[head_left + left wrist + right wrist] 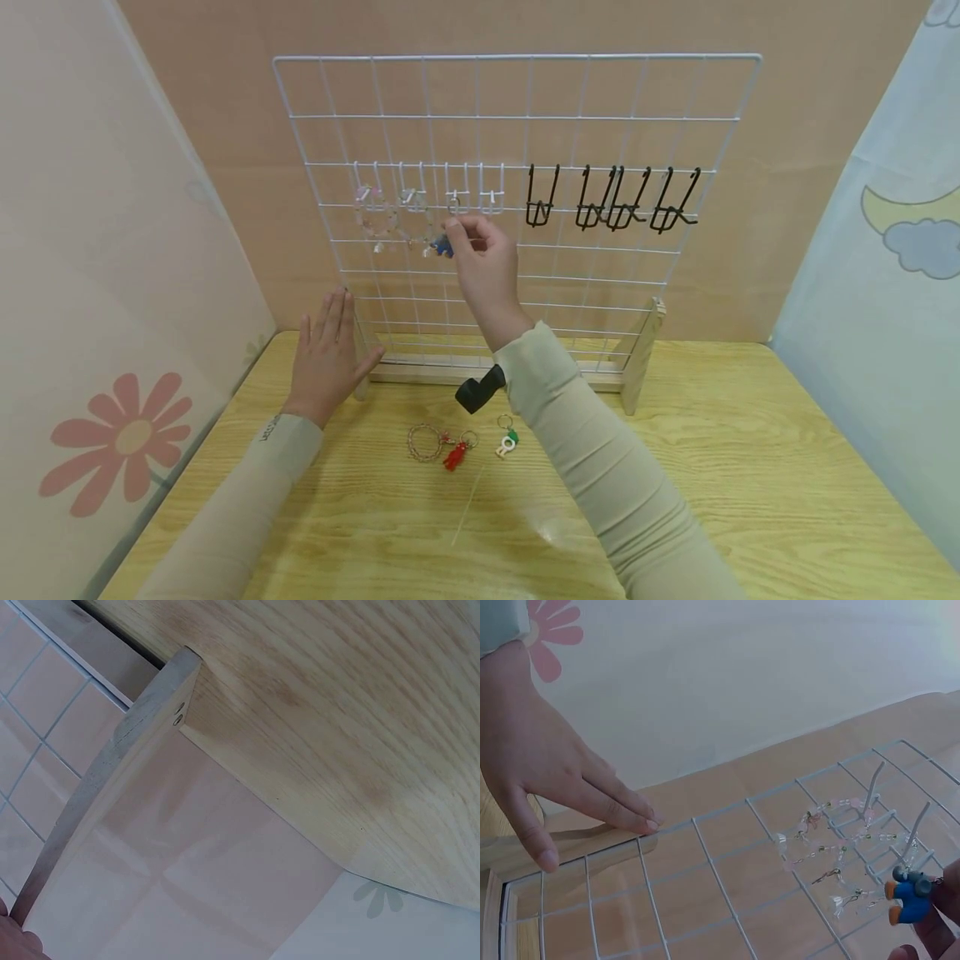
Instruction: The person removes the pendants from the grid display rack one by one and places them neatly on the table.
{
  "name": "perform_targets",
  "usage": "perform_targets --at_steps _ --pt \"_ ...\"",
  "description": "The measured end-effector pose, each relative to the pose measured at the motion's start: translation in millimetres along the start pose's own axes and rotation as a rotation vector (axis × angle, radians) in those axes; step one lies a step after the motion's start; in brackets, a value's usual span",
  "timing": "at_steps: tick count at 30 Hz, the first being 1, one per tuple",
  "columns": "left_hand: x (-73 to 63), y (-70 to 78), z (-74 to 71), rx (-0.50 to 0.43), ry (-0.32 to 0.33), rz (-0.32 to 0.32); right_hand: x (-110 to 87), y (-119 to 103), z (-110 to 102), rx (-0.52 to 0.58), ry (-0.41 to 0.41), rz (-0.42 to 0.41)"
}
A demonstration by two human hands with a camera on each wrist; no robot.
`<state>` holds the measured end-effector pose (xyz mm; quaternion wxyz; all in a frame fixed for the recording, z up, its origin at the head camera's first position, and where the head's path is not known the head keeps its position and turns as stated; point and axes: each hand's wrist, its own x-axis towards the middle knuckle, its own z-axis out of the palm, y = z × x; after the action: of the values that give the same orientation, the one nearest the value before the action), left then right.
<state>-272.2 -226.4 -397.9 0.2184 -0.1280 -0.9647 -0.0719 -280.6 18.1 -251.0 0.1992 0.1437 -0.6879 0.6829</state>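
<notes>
A white wire grid rack [585, 118] stands upright on wooden feet. My right hand [491, 271] is raised to its middle and pinches a keychain with a small blue figure [913, 896], orange at its feet. The keychain's ring [453, 203] is at one of several white hooks [492, 200]; whether it is over the hook cannot be told. Two beaded bracelets [375, 218] hang from the hooks to the left. My left hand [324, 358] rests, fingers straight, against the rack's left wooden foot [112, 757].
Several black hooks [622, 204] hang on the grid's right half. On the table [750, 433] lie a beaded bracelet [424, 442], a red figure keychain [454, 456] and a green and white keychain [507, 442]. Patterned cloth walls [105, 292] stand on both sides.
</notes>
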Motion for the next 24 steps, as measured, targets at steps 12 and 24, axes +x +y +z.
perform_targets --at_steps 12,24 --pt "0.0 -0.8 0.8 0.002 -0.002 0.003 -5.5 -4.2 0.3 0.112 0.036 -0.023" --pt "-0.4 -1.0 0.2 -0.001 -0.009 0.000 -7.4 -11.1 -0.9 0.127 0.049 -0.120"
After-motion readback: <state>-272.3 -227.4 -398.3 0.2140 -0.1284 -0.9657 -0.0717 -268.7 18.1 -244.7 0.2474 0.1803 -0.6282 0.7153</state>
